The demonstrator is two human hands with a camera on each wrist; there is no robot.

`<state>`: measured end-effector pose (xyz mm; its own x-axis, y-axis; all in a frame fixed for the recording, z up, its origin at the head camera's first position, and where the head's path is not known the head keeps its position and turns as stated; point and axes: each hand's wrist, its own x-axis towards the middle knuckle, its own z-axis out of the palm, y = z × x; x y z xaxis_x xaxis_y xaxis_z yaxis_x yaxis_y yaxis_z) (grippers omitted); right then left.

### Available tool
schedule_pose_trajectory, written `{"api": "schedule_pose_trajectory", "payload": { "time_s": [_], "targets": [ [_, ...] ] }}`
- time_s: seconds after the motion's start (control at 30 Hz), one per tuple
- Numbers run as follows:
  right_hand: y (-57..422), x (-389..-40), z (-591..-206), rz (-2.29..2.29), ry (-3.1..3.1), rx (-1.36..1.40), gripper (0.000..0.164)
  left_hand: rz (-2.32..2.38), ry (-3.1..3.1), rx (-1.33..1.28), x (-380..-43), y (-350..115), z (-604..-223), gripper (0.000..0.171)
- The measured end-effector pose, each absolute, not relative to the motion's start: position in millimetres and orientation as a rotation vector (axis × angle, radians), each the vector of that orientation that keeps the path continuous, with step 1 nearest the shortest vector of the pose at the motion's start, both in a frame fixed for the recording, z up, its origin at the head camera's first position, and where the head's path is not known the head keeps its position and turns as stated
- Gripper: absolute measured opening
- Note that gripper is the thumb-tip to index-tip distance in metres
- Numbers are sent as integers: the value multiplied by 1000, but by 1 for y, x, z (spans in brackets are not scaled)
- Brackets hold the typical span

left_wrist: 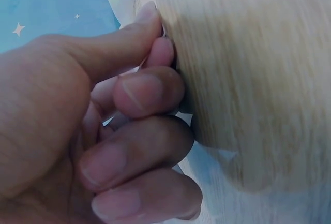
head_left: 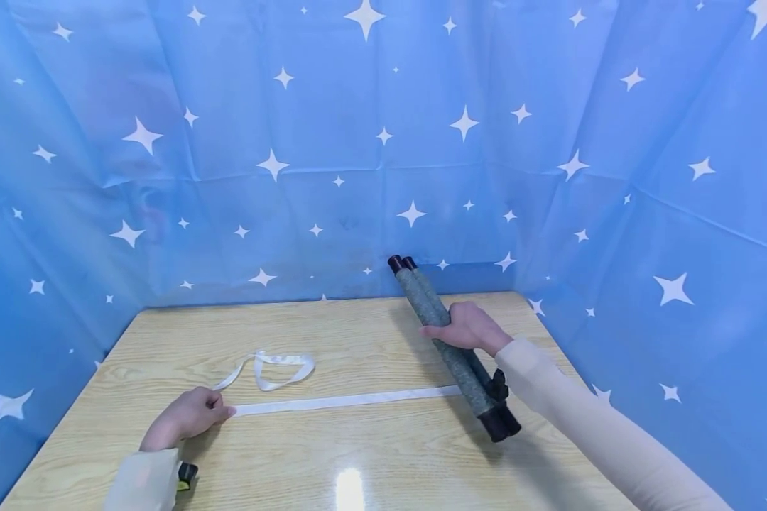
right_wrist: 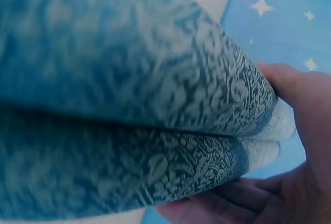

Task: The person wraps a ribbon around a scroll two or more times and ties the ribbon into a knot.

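Observation:
My left hand (head_left: pixel 188 417) pinches a white ribbon (head_left: pixel 345 402) between thumb and forefinger. From the pinch the ribbon runs almost straight to the right and passes out of sight behind a rolled scroll (head_left: pixel 455 358). A loose loop of it curls on the wood beyond the left hand. My right hand (head_left: pixel 469 328) grips the scroll around its middle, holding it tilted over the right of the table. Grey-green patterned cloth (right_wrist: pixel 196 94) covers its two parallel rolls, which have dark end caps. A black tied piece (head_left: pixel 498 385) sits near its lower end.
The light wooden table (head_left: pixel 307 461) is enclosed at the back and both sides by a blue curtain (head_left: pixel 332 128) with white stars. A small black and yellow object (head_left: pixel 187 474) shows beside the left sleeve. A light glares on the front of the tabletop.

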<state>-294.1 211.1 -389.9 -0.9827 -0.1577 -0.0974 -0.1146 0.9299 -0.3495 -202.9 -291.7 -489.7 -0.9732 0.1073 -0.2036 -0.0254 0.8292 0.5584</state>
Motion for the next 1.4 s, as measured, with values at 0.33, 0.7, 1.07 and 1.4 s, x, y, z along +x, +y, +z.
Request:
{"api": "schedule_pose_trajectory", "payload": {
  "time_s": [0.33,0.7,1.07,1.4],
  "targets": [
    [161,-275,-408,-630,2886,-87,63,858,2758,45,-205,-290,-491,36],
    [110,-259,-431,-678,2862,-106,61,848,2763,78,-202,-292,-486,36],
    [79,-241,-453,-638,2867,-51,62,876,2752,64,-202,-293,-485,36],
    [62,-232,-464,-522,2929,-77,58,889,2739,53,-203,-292,-488,36]
  ]
}}
